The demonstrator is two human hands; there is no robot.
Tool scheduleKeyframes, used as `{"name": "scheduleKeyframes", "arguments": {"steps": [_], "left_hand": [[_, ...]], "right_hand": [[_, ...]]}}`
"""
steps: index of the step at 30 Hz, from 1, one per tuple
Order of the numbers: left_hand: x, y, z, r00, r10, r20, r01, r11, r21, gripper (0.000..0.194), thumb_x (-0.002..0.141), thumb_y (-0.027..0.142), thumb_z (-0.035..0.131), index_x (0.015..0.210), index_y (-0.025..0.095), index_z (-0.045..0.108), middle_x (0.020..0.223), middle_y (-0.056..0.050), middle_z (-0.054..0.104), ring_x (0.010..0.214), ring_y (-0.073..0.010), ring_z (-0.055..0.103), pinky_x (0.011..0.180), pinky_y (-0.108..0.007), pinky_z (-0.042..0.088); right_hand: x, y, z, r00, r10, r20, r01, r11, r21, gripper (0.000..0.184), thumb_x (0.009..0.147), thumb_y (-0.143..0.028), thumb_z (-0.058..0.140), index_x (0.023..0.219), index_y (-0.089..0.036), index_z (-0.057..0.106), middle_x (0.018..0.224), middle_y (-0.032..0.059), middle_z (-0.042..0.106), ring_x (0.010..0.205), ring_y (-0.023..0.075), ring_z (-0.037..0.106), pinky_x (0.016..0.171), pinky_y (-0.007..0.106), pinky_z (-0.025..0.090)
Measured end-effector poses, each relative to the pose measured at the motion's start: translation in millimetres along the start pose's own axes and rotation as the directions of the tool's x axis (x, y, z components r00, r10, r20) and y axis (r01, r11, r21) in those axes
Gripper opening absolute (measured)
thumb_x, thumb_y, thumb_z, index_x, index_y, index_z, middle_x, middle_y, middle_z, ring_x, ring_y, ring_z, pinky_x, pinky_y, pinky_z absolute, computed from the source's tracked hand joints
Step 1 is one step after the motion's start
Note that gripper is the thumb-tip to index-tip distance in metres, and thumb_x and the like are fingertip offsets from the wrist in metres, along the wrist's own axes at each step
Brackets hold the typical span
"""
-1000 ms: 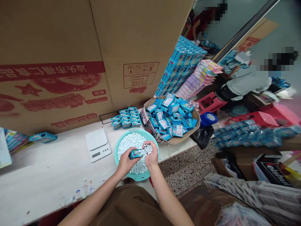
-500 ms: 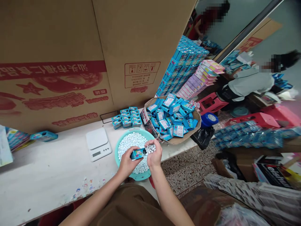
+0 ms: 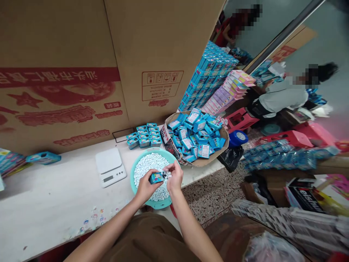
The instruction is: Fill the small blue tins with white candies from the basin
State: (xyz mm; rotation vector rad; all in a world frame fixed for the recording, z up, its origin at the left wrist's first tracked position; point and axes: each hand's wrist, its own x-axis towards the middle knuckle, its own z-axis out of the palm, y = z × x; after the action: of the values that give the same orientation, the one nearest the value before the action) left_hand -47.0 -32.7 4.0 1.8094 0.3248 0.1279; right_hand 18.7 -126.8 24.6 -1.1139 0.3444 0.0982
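My left hand grips a small blue box over a teal basin full of small white candies. The box lies on its side with its open end toward my right hand. That hand is cupped and pinched at the box's open end, and some white candies show at its fingers. Both hands hover above the basin's near half.
A white scale sits left of the basin on the white table. Filled blue boxes stand in rows behind the basin. A cardboard tray holds several blue boxes. Large cartons form the back wall. Two people work at the far right.
My right hand rose from the candy pile with a handful and closed in on the box's open end. The left hand kept the box nearly still over the basin.
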Motion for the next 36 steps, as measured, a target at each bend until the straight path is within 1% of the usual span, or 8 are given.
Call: {"name": "scheduleKeyframes", "arguments": {"steps": [6, 17, 20, 23, 24, 27, 31, 36], "left_hand": [[2.2, -0.3, -0.7, 0.999, 0.028, 0.014, -0.029, 0.999, 0.021, 0.031, 0.065, 0.023, 0.07, 0.093, 0.02, 0.058, 0.096, -0.003, 0.065, 0.095, -0.0215, 0.06, 0.085, -0.033, 0.046], [6.2, -4.9, -1.7, 1.0, -0.007, -0.028, 0.005, 0.999, -0.048, 0.032, 0.065, 0.027, 0.071, 0.093, 0.02, 0.057, 0.094, -0.003, 0.064, 0.093, -0.0213, 0.06, 0.085, -0.034, 0.046], [3.6, -12.9, -2.9, 0.996, -0.061, -0.061, 0.054, 0.992, -0.114, 0.035, 0.063, 0.029, 0.073, 0.093, 0.019, 0.056, 0.094, -0.003, 0.063, 0.094, -0.0215, 0.059, 0.086, -0.035, 0.046], [-3.0, -18.3, -7.9, 0.994, -0.1, -0.041, 0.091, 0.981, -0.173, 0.035, 0.065, 0.03, 0.072, 0.095, 0.02, 0.056, 0.101, -0.005, 0.063, 0.1, -0.0227, 0.059, 0.089, -0.036, 0.046], [-5.0, -19.7, -10.0, 0.992, -0.117, -0.037, 0.109, 0.977, -0.182, 0.035, 0.066, 0.03, 0.072, 0.095, 0.02, 0.055, 0.103, -0.005, 0.063, 0.101, -0.023, 0.059, 0.089, -0.036, 0.046], [-8.3, -23.2, -15.7, 0.983, -0.175, -0.047, 0.163, 0.968, -0.189, 0.035, 0.066, 0.032, 0.072, 0.093, 0.02, 0.054, 0.102, -0.005, 0.064, 0.1, -0.0236, 0.061, 0.087, -0.037, 0.048], [-7.8, -26.0, -20.0, 0.974, -0.22, -0.061, 0.209, 0.965, -0.156, 0.037, 0.063, 0.033, 0.073, 0.091, 0.02, 0.053, 0.097, -0.004, 0.066, 0.093, -0.023, 0.063, 0.082, -0.036, 0.052], [-7.1, -26.1, -27.6, 0.968, -0.24, -0.075, 0.234, 0.969, -0.072, 0.036, 0.065, 0.035, 0.073, 0.091, 0.021, 0.052, 0.1, -0.005, 0.066, 0.093, -0.0232, 0.064, 0.081, -0.035, 0.053]], "right_hand": [[2.2, -4.0, 5.9, 0.999, 0.008, -0.034, -0.009, 0.999, -0.034, 0.043, 0.08, -0.052, 0.053, 0.053, -0.018, 0.053, 0.045, -0.0019, 0.053, 0.048, 0.0128, 0.053, 0.058, 0.028, 0.042], [-4.5, -7.3, 4.1, 0.986, -0.036, 0.164, 0.04, 0.999, -0.023, 0.043, 0.082, -0.054, 0.047, 0.061, -0.018, 0.059, 0.058, 0.0008, 0.059, 0.06, 0.0144, 0.057, 0.066, 0.03, 0.044], [7.0, 0.4, -10.1, 0.975, 0.021, 0.222, -0.026, 1.0, 0.018, 0.045, 0.082, -0.057, 0.044, 0.065, -0.019, 0.061, 0.064, 0.0021, 0.062, 0.066, 0.0158, 0.059, 0.071, 0.032, 0.046], [31.8, 20.6, -38.9, 0.99, 0.059, 0.128, -0.051, 0.997, -0.065, 0.048, 0.081, -0.06, 0.041, 0.069, -0.019, 0.062, 0.067, 0.0019, 0.063, 0.068, 0.0165, 0.06, 0.073, 0.033, 0.047], [42.2, 30.3, -49.7, 0.992, 0.059, 0.112, -0.038, 0.981, -0.189, 0.046, 0.08, -0.059, 0.044, 0.071, -0.018, 0.063, 0.068, 0.0024, 0.065, 0.069, 0.017, 0.06, 0.072, 0.032, 0.047], [74.3, 63.6, -75.4, 0.969, 0.049, 0.244, 0.097, 0.828, -0.552, 0.038, 0.072, -0.055, 0.057, 0.07, -0.018, 0.066, 0.07, 0.0027, 0.067, 0.071, 0.0196, 0.059, 0.073, 0.034, 0.046], [108.7, 104.9, -80.7, 0.96, 0.005, 0.28, 0.172, 0.78, -0.602, 0.029, 0.063, -0.045, 0.07, 0.08, -0.022, 0.068, 0.087, 0.0041, 0.067, 0.09, 0.0239, 0.057, 0.092, 0.039, 0.04], [116.8, 142.1, -69.0, 0.895, -0.112, 0.432, 0.418, 0.548, -0.724, 0.032, 0.077, -0.039, 0.059, 0.105, -0.022, 0.062, 0.108, 0.0091, 0.06, 0.107, 0.0249, 0.051, 0.099, 0.041, 0.035]]}}
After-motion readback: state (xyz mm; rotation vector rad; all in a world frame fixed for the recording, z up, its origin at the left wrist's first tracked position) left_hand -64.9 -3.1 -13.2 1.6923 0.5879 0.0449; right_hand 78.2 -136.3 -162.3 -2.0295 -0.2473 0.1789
